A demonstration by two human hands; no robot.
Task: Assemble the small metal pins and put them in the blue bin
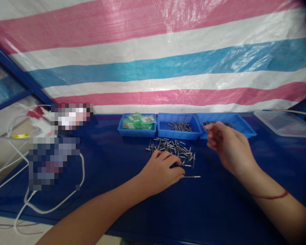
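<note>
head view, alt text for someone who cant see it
A left hand lies at the near edge of a pile of thin metal pins on a dark blue table; the right hand hovers by the rightmost of three blue bins. Striped sheeting hangs behind.

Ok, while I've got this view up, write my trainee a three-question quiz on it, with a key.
1. True or false: the left hand is over the near side of the loose pile of blind rivets on the blue table.
2. Multiple choice: how many blue bins stand in the row? A) two B) three C) five
3. Fill in: the green packets lie in the ____ bin, while the right hand hides part of the ____ bin.

Key: 1. True. 2. B. 3. Leftmost; rightmost.
</note>
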